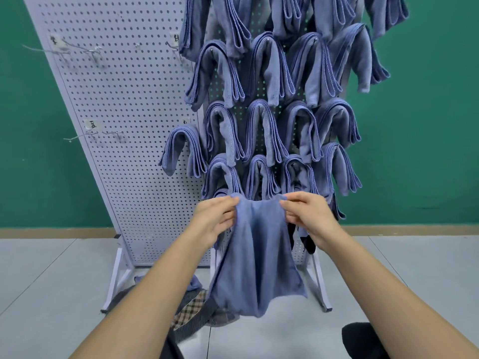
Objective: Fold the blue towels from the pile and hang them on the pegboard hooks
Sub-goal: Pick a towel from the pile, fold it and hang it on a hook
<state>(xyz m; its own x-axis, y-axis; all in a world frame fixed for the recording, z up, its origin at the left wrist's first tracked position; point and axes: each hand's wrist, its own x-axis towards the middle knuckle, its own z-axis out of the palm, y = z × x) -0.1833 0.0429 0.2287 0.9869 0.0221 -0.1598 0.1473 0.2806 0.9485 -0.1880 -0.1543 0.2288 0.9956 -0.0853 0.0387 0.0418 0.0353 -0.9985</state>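
A blue towel [255,257] hangs down in front of me, held up by its top edge. My left hand [216,218] pinches the top left corner and my right hand [308,216] pinches the top right corner. Behind it stands a white pegboard [124,104] on a metal stand. Several folded blue towels [261,130] hang over hooks on its right panel. One more folded towel [181,151] hangs at the right edge of the left panel. Bare hooks [85,49] stick out of the left panel.
A pile of cloth with a blue towel [193,285] and a checked fabric [191,307] lies on the grey floor at the stand's foot. The stand's legs [321,294] splay forward. A green wall is behind. A dark shoe [363,338] shows bottom right.
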